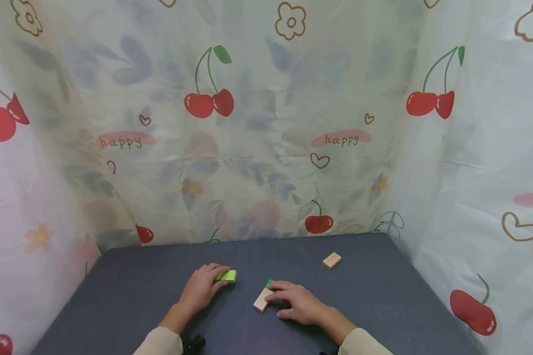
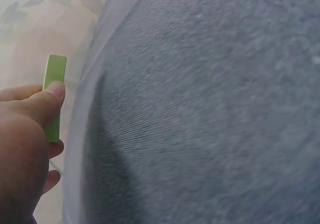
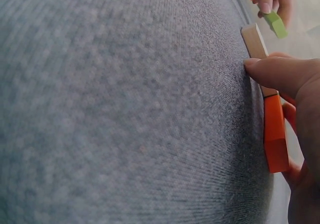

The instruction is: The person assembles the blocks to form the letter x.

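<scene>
My left hand (image 1: 201, 290) pinches a light green rectangular block (image 1: 230, 276) between thumb and fingers, close over the dark table; the block stands upright in the left wrist view. My right hand (image 1: 303, 304) is spread beside a pale wooden block (image 1: 263, 299), its index fingertip at the block's top and the thumb apart on the near side. A green piece (image 1: 270, 283) shows just beyond that block, partly under the fingers. In the right wrist view, an orange block (image 3: 274, 126) lies end to end with the wooden block, alongside the fingers.
Another wooden block (image 1: 332, 261) lies at the back right of the dark table (image 1: 360, 281). A printed curtain (image 1: 257, 148) with cherries and flowers encloses the back and both sides. A black device (image 1: 193, 343) sits at the left wrist.
</scene>
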The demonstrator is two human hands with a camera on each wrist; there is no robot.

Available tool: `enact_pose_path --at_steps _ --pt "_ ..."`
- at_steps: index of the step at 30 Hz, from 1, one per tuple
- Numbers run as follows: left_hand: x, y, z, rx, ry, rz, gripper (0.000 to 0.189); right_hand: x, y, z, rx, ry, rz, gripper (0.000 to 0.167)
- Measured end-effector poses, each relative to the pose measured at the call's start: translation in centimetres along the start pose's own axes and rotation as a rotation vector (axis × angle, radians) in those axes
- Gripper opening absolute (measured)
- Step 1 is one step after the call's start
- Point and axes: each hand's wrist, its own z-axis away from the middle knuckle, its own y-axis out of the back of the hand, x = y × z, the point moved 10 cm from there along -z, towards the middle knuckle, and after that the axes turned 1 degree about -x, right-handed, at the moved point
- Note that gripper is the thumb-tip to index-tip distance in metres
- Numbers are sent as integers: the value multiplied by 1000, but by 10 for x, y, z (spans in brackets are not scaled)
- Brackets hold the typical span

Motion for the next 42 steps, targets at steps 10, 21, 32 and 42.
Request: enact_pose_path --at_steps 10,21,32,42 --pt "6 -9 4 11 2 -1 37 1 -1 -1 -7 -7 1 43" --pt "15 -13 -1 32 23 46 37 -1 0 -1 3 20 -7 43" --pt "26 -20 -5 60 49 98 38 -2 -1 0 5 30 -2 43" --pt "33 -30 -11 45 71 103 39 -3 1 0 19 33 2 43"
